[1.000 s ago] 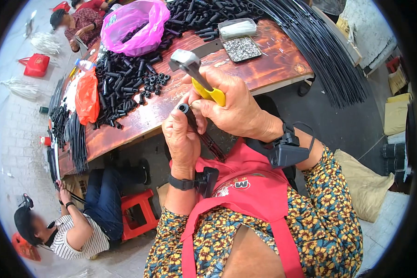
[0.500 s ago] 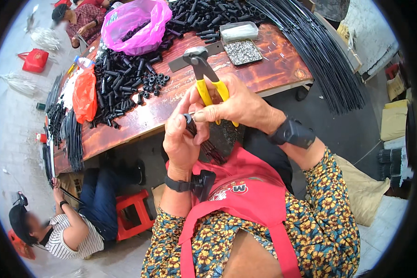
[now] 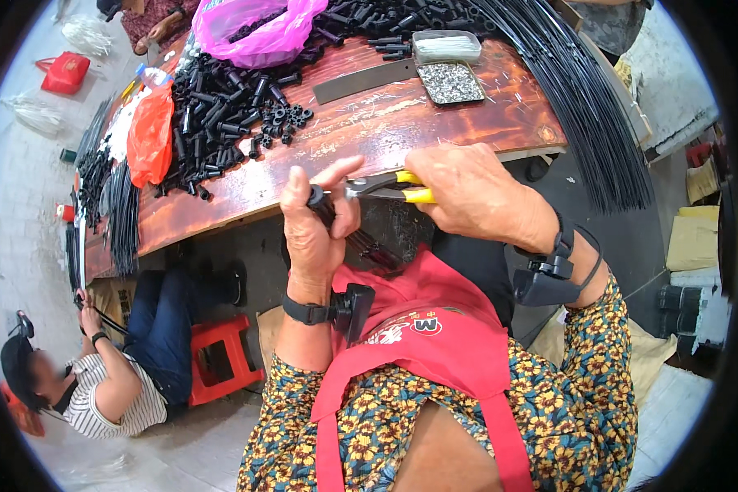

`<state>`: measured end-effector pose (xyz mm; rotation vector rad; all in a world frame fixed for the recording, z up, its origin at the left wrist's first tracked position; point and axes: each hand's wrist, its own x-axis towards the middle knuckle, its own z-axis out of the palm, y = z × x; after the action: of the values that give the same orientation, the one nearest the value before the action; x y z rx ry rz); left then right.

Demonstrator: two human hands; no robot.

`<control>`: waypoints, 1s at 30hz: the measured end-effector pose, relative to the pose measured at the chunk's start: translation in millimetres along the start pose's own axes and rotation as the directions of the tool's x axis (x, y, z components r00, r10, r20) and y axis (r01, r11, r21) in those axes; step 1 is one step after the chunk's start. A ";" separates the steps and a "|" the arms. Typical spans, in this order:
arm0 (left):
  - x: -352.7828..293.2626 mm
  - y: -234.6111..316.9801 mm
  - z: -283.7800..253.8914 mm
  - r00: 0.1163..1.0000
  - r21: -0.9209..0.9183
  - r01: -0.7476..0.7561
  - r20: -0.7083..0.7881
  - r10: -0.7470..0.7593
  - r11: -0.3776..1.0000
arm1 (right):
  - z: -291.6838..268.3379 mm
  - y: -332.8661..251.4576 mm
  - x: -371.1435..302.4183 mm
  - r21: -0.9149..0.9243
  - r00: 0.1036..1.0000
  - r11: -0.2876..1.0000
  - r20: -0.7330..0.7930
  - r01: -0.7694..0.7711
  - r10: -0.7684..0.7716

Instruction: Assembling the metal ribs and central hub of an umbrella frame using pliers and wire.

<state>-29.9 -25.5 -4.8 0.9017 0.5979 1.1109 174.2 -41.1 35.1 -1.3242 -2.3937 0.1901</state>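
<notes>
My left hand [image 3: 316, 217] is closed around a black plastic tubular piece [image 3: 319, 201], its capped end up beside the thumb. Thin dark rods [image 3: 373, 248] run from it down toward my red apron. With my right hand [image 3: 476, 193] I grip yellow-handled pliers [image 3: 385, 187], held sideways. Their metal jaws reach the left hand's fingers, close to the black piece; whether they bite on anything is too small to tell.
Across the wooden table [image 3: 361, 127] lie piled black plastic parts [image 3: 221, 123], a metal bar [image 3: 365, 80], a tray of small metal bits [image 3: 451, 83], a pink bag [image 3: 258, 37] and long black rods [image 3: 574, 107]. A co-worker [image 3: 115, 373] sits at the lower left.
The pliers have swung from pointing up, over the table, to lying sideways with their jaws at my left hand. My right hand has shifted right and now grips the handles.
</notes>
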 end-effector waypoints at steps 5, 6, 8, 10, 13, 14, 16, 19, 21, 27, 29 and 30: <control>2.2 1.9 -1.7 0.999 0.041 0.042 0.000 -0.042 0.998 | -3.8 -8.3 6.0 -0.091 0.993 0.995 0.104 -0.041 0.051; 2.0 1.8 -2.3 0.999 0.040 0.041 -0.003 -0.041 0.998 | -4.2 -10.7 2.7 -0.098 0.999 0.995 0.048 -0.014 0.019; 2.8 1.1 -4.5 0.999 0.079 0.005 -0.040 -0.001 0.997 | -3.7 -13.0 1.5 -0.106 1.000 0.994 -0.005 0.017 -0.018; 2.4 -0.7 -2.9 0.997 0.073 0.018 -0.076 -0.013 0.997 | 0.2 -12.7 5.8 -0.119 1.000 0.993 -0.012 -0.018 0.017; 0.9 -2.2 -4.7 0.994 0.074 0.022 -0.108 -0.014 0.997 | 4.7 -14.3 6.5 -0.133 0.998 0.991 -0.057 0.005 -0.013; 0.2 -2.5 -5.4 0.995 0.080 0.012 -0.103 -0.004 0.997 | 4.1 -15.4 6.0 -0.132 0.998 0.991 -0.058 0.006 -0.013; -0.8 -2.4 -5.1 0.993 0.101 0.009 -0.117 0.003 0.995 | 1.0 -17.7 6.5 -0.130 0.998 0.991 -0.062 0.014 -0.023; -3.3 -3.2 -2.3 0.991 0.116 0.014 -0.133 0.002 0.993 | -0.1 -18.0 5.0 -0.201 0.999 0.980 -0.050 -0.002 -0.008; -3.6 -3.0 -1.9 0.990 0.108 0.020 -0.138 -0.005 0.994 | -2.7 -20.8 7.2 -0.230 0.998 0.973 -0.059 -0.003 -0.011; -3.0 -1.2 -2.7 0.990 0.059 0.030 -0.140 -0.022 0.998 | 2.4 -20.9 10.9 -0.302 0.994 0.953 -0.099 0.008 -0.039; -2.9 -0.5 -1.0 0.988 0.074 0.018 -0.156 -0.007 0.997 | 4.9 -19.8 13.0 -0.316 0.995 0.949 -0.097 0.003 -0.035; -2.6 0.1 0.0 0.986 0.086 0.006 -0.168 0.009 0.996 | 6.0 -19.5 13.8 -0.310 0.993 0.951 -0.108 0.002 -0.038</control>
<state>-30.8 -27.9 -4.7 0.8875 0.7895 1.1773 150.0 -39.7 39.4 -1.3998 -2.4083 -0.2716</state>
